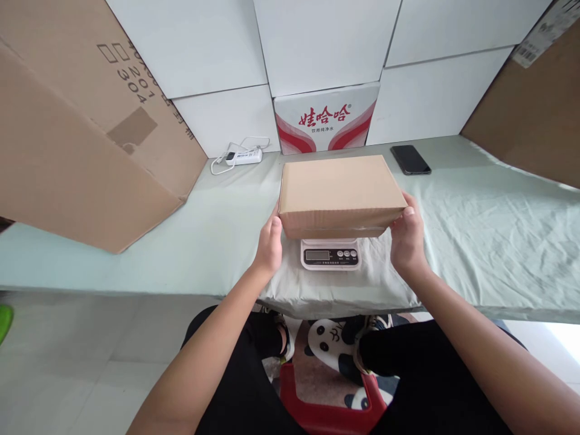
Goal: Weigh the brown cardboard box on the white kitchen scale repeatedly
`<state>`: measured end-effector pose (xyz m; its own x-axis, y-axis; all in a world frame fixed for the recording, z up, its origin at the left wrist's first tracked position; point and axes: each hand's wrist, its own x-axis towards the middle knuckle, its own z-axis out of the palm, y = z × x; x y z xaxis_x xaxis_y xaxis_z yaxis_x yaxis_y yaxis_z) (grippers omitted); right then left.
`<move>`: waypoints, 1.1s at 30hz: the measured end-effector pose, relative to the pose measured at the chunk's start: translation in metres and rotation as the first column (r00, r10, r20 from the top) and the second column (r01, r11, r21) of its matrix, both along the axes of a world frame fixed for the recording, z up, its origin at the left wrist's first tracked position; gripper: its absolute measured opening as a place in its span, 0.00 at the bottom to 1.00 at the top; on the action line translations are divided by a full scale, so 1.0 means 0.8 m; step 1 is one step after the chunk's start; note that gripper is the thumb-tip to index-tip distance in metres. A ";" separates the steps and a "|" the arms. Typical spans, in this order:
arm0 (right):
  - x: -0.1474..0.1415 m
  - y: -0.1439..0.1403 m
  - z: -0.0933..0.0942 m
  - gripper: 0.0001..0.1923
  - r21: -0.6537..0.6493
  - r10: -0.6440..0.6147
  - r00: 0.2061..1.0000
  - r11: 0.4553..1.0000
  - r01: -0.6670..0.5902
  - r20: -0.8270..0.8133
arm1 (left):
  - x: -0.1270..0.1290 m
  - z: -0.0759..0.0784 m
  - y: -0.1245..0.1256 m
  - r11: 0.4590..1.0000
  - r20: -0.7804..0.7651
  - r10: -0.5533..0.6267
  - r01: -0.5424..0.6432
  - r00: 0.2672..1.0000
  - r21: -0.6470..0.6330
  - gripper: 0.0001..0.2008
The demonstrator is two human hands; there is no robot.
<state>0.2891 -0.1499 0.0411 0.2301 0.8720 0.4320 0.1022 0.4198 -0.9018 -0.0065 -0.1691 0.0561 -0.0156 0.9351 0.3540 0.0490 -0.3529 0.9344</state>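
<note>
A closed brown cardboard box [339,184] is gripped at its two sides, over a white kitchen scale [330,254]. My left hand [270,241] presses on its left side, thumb toward the front corner. On the right side, my right hand [406,234] is closed around the front corner, with the thumb in front and fingers partly hidden behind. The box covers the scale's plate, so I cannot tell whether the two touch. Only the scale's front panel shows, with its dark display and several buttons.
A black phone [410,159] lies at the back right. A white power strip with a cable [243,156] sits at the back left. Large cartons [77,133] stand left and right [539,103] on the green cloth [217,254]. White boxes [326,118] form the back wall.
</note>
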 end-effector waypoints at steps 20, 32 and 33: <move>-0.008 -0.004 0.006 0.31 -0.029 -0.031 0.998 0.999 0.029 -0.058 | 0.003 0.005 -0.001 1.000 0.008 -0.008 0.008 1.000 -0.009 0.42; -0.011 -0.007 0.011 0.34 -0.050 -0.028 0.995 0.998 0.024 -0.092 | 0.002 0.004 -0.001 1.000 -0.007 -0.002 0.002 1.000 0.010 0.41; -0.011 -0.006 0.012 0.34 -0.048 -0.027 0.995 0.999 0.023 -0.093 | 0.002 0.004 -0.001 1.000 -0.007 -0.003 0.003 1.000 0.012 0.41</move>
<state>0.2804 -0.1551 0.0505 0.2897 0.8842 0.3663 0.0262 0.3753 -0.9265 -0.0051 -0.1703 0.0593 -0.0098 0.9308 0.3655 0.0548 -0.3644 0.9296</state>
